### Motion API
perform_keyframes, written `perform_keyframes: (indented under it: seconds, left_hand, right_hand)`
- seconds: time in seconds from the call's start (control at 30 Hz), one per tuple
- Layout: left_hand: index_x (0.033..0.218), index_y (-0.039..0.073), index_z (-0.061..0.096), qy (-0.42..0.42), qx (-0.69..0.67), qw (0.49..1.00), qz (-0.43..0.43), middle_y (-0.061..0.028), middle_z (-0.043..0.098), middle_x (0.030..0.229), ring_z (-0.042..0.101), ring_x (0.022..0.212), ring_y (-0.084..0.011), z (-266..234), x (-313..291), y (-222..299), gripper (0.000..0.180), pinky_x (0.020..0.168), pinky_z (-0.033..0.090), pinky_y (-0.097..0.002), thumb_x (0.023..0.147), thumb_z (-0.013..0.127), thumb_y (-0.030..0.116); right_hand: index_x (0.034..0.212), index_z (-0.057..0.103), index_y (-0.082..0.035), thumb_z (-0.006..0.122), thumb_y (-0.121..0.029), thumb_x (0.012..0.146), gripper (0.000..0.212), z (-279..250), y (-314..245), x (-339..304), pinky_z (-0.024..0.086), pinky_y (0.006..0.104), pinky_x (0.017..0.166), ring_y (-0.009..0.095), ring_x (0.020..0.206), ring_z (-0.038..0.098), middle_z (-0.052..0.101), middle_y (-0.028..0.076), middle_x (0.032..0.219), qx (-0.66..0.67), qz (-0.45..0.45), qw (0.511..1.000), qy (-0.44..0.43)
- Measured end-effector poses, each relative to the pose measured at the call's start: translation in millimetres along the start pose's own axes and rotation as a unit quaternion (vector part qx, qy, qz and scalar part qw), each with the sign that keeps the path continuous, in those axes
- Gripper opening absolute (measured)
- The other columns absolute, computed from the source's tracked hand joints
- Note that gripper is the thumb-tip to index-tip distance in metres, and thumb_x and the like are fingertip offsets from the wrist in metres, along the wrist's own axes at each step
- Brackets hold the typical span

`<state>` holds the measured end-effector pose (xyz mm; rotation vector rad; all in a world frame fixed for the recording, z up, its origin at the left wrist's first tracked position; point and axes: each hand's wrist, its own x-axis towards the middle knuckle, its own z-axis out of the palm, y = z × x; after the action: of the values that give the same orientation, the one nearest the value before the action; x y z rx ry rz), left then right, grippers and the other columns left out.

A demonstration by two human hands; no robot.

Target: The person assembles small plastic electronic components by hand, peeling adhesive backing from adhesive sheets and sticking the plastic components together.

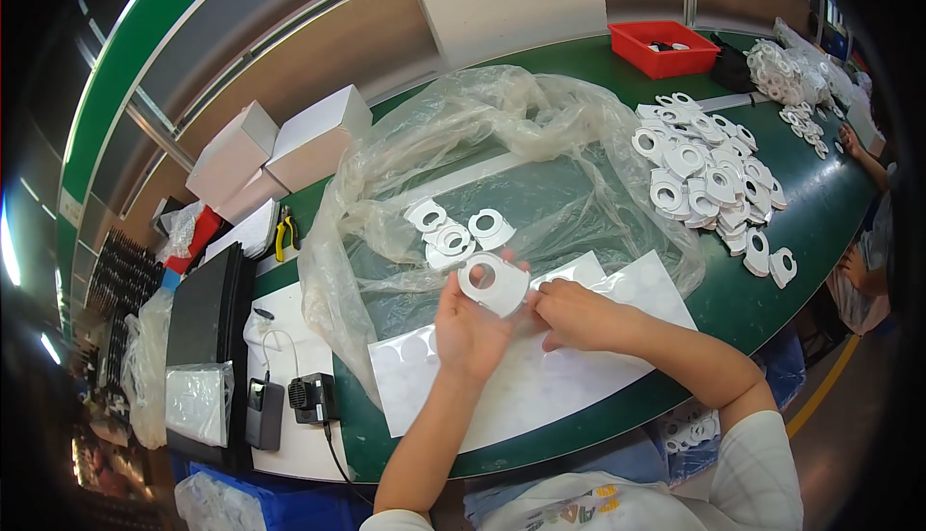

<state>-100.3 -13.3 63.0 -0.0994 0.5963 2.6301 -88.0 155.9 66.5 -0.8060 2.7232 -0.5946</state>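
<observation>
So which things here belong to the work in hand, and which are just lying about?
Apparently part of the work:
flat white ring-shaped piece, held in the left hand, with the right hand close beside it
glossy white sheets under the hands
heaped white pieces at the right

Seemingly just lying about:
yellow-handled pliers
white rectangular boxes
black cabled device

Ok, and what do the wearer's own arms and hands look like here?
The left grip and right grip are bare human hands, ungloved, with no watch or cable visible on the wrists. The forearms are uncovered. The right sleeve is short and white; only the edge of the white left sleeve shows.
</observation>
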Motion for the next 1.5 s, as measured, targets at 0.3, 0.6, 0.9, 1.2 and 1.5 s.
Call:
perform_keyframes:
  seconds: [0.3,0.6,0.9,1.2,1.5]
  left_hand:
    - [0.109,0.012,0.051,-0.025,0.004,0.999,-0.025,-0.0182,0.054,0.123,0.05,0.113,-0.0347,-59,23,-17,0.047,0.071,0.045,-0.0395,0.099,0.026,0.051]
    - [0.115,0.01,0.05,-0.025,0.049,0.998,-0.008,-0.0192,0.055,0.12,0.048,0.119,-0.035,-52,29,-19,0.05,0.078,0.044,-0.0383,0.098,0.028,0.051]
    - [0.119,0.004,0.047,0.014,0.191,0.98,-0.046,-0.0148,0.059,0.109,0.06,0.098,-0.0253,-44,25,-25,0.067,0.069,0.049,-0.0332,0.096,0.019,0.06]
    - [0.117,0.004,0.05,-0.006,0.235,0.97,-0.062,-0.0116,0.06,0.102,0.061,0.086,-0.0232,-47,28,-24,0.068,0.061,0.043,-0.0316,0.097,0.014,0.059]
    - [0.119,0.003,0.047,0.003,0.243,0.968,-0.062,-0.0143,0.059,0.101,0.061,0.086,-0.0243,-46,30,-24,0.069,0.061,0.043,-0.0322,0.098,0.011,0.057]
  right_hand:
    - [0.086,0.061,0.002,0.077,-0.011,0.066,0.029,20,3,2,0.047,0.0414,0.084,0.034,0.094,0.057,0.06,0.018,0.095,0.024,-0.023,0.996,0.081]
    - [0.086,0.057,-0.002,0.063,-0.013,0.078,0.016,34,-21,-14,0.049,0.0392,0.072,0.027,0.087,0.058,0.058,0.011,0.083,-0.123,-0.102,0.985,0.067]
    - [0.094,0.061,-0.007,0.071,-0.007,0.081,0.016,-18,-8,-18,0.046,0.0249,0.071,0.011,0.081,0.06,0.064,0.003,0.091,0.463,-0.18,0.866,0.062]
    - [0.093,0.038,-0.007,0.06,-0.001,0.088,0.023,17,29,18,0.047,0.0237,0.057,0.009,0.07,0.053,0.057,0.006,0.087,0.527,-0.024,0.816,0.234]
    - [0.091,0.038,-0.007,0.059,0.001,0.088,0.023,19,32,19,0.047,0.0233,0.057,0.009,0.07,0.051,0.055,0.006,0.087,0.543,-0.006,0.81,0.221]
